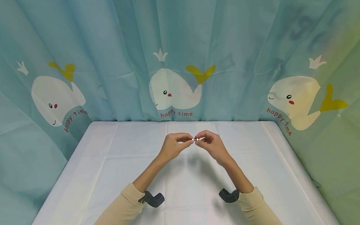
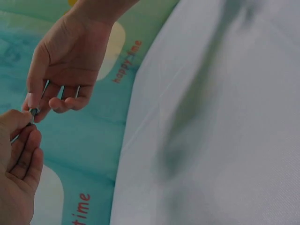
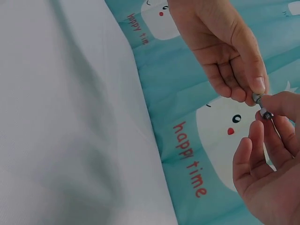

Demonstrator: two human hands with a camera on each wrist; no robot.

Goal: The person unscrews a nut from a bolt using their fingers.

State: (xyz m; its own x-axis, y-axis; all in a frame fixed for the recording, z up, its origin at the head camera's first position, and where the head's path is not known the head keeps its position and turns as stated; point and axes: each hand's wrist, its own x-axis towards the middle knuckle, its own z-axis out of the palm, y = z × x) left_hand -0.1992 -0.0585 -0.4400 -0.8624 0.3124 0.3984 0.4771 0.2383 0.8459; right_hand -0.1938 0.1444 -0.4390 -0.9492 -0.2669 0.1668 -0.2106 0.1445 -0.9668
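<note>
A small silvery metal bolt (image 3: 257,98) with a nut (image 3: 266,114) on it is held up above the table, between the two hands. My left hand (image 1: 171,147) pinches one end of it with thumb and fingertips. From the other side, my right hand (image 1: 213,146) pinches the end where the nut sits. The fingertips of both hands nearly meet there. In the left wrist view only a bit of the bolt shows, since fingers cover the remainder. Which fingers bear on the thread and which on the nut is partly hidden.
A white cloth covers the table (image 1: 125,182), with the hands' shadows on it. Behind and at both sides hangs a blue-green curtain (image 1: 237,39) printed with whales. Dark curved devices (image 1: 154,199) stick out at both wrists, by the beige sleeves (image 1: 119,212).
</note>
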